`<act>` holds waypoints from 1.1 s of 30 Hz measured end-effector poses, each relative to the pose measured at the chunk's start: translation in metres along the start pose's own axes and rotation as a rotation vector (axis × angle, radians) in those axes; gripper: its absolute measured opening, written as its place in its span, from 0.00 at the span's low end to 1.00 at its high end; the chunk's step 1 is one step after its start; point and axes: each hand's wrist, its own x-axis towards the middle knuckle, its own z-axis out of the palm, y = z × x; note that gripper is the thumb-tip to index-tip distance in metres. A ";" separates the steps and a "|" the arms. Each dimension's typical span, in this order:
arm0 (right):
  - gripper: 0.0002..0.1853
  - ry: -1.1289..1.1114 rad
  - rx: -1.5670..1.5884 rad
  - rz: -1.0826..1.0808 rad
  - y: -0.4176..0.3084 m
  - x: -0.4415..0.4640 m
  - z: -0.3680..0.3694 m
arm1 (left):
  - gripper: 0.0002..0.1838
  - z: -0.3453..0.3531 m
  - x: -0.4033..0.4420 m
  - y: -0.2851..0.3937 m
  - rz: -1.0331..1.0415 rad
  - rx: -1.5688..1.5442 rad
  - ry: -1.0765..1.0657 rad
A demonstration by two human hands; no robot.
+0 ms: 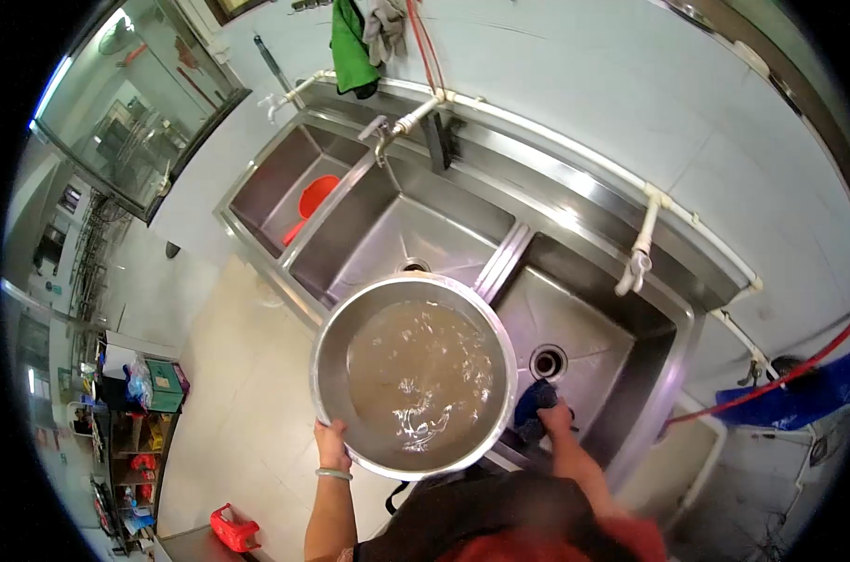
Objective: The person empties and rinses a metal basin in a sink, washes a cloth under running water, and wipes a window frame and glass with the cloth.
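A large round metal basin (324,375) full of murky brownish water rests at the front of the sinks. Bright reflections ripple on the water. My left hand (331,446), with a pale bangle at the wrist, is closed on the basin's lower-left rim. On the basin's other side, my right hand (558,419) grips a dark blue cloth (534,405) inside the right sink (584,318), just below its drain (548,362). The cloth is bunched up and hangs close to the basin's right wall; whether they touch I cannot tell.
The middle sink (444,215) lies behind the basin. An orange-red dipper (318,195) lies in the left sink. Taps (636,270) stick out from the white wall pipe. A green cloth (352,51) hangs above. A red plastic item (234,529) sits at lower left.
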 end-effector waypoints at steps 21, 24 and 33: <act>0.33 0.013 0.876 -1.001 -0.460 -0.085 -0.208 | 0.25 0.002 0.002 -0.001 0.017 -0.127 -0.059; 0.50 0.292 0.378 -1.133 -0.458 -0.061 -0.176 | 0.27 0.000 0.003 -0.001 -0.004 -0.108 -0.053; 0.32 0.050 0.211 -0.928 -0.239 -0.099 -0.103 | 0.31 -0.003 0.000 0.004 -0.014 -0.143 -0.088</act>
